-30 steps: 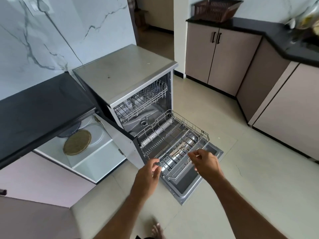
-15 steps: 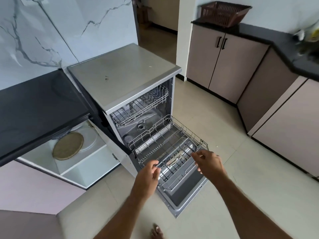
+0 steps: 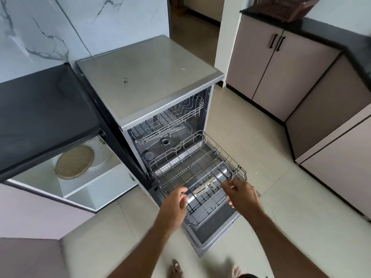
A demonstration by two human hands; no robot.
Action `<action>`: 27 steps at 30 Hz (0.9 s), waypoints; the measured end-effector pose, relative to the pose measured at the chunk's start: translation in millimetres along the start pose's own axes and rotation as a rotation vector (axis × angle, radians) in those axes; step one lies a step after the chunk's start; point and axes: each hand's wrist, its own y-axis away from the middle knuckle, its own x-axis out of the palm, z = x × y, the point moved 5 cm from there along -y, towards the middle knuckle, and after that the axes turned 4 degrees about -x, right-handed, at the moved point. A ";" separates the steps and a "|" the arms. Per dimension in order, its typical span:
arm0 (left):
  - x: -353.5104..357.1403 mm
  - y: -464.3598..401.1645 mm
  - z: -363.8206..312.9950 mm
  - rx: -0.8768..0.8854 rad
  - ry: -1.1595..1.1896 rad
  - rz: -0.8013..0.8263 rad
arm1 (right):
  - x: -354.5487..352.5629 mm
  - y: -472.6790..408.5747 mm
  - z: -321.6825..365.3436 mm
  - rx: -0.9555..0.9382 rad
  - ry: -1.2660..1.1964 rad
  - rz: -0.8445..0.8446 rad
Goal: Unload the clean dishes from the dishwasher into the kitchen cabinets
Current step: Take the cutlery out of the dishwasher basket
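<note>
To the far left of the grip, an open cabinet (image 3: 84, 187) under the black counter (image 3: 40, 117) holds a round flat board (image 3: 74, 162) on its shelf. The left hand (image 3: 174, 201) curls its fingers round the near left rim of the lower rack (image 3: 192, 163), which is pulled out over the dropped door of the dishwasher (image 3: 148, 77). Just right of that grip, metal cutlery (image 3: 204, 189) lies in the rack's front section; the exact pieces cannot be told through the wires. The right hand (image 3: 242, 194) hangs over the near right rim, fingers loosely bent, apparently holding nothing. The step in hand appears to be clearing the last items from the rack. The next move calls for pinching the cutlery and lifting it clear of the wire tines, which may snag it. Well right of the grip stand closed cabinets (image 3: 281, 67), a brown basket (image 3: 285, 7) above them.
</note>
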 end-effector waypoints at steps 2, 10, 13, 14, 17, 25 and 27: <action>2.5 -8.0 3.4 -0.023 -0.010 -0.007 | -1.0 -13.8 4.2 -0.020 0.047 0.038; 14.1 -48.5 -11.8 -0.189 -0.025 -0.084 | -3.7 -103.4 9.9 -0.128 0.106 0.214; 25.1 -65.6 -31.1 -0.258 -0.031 -0.122 | -10.3 -141.5 7.0 -0.162 0.093 0.253; 30.6 -70.8 -37.1 -0.266 -0.038 -0.123 | -11.0 -153.8 3.3 -0.170 0.093 0.257; 51.5 -92.5 -49.6 -0.252 -0.076 -0.122 | -11.1 -185.6 -8.5 -0.167 0.060 0.271; 127.1 -151.5 -6.2 -0.311 -0.067 -0.078 | 36.4 -234.1 -93.6 0.023 -0.038 0.264; 143.4 -164.3 14.6 -0.332 -0.057 -0.045 | 52.7 -237.9 -118.2 0.092 -0.059 0.258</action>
